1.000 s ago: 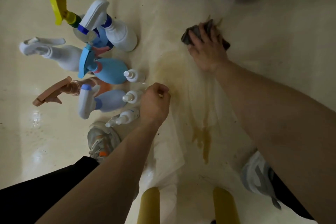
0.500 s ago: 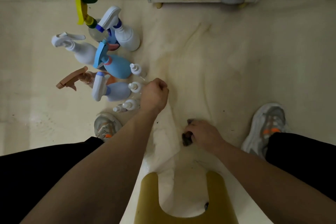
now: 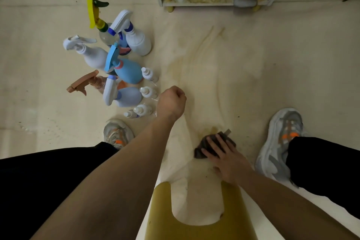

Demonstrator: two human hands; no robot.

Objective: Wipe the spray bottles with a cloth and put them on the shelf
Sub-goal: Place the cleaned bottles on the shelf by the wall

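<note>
Several spray bottles stand grouped on the pale floor at left: a yellow-and-green trigger bottle point(image 3: 93, 11), a white one with a blue collar point(image 3: 138, 41), a light blue one point(image 3: 128, 72), a lavender one point(image 3: 126, 96) and a brown-trigger one point(image 3: 83, 84). Small white bottles point(image 3: 148, 91) line their right side. My left hand point(image 3: 171, 101) is a closed fist just right of these, with nothing visible in it. My right hand point(image 3: 226, 158) presses a dark cloth point(image 3: 199, 152) flat onto the floor, fingers spread over it.
A low shelf point(image 3: 196, 3) holding mixed items stands at the top. A yellow stool point(image 3: 161, 210) is at the bottom between my legs. My shoes point(image 3: 116, 132) point(image 3: 278, 142) flank the cloth. Brownish streaks point(image 3: 194, 60) mark the floor.
My right hand drew the cloth from the far floor near the shelf back toward me, then flattened its fingers over it. My left fist stayed by the small bottles.
</note>
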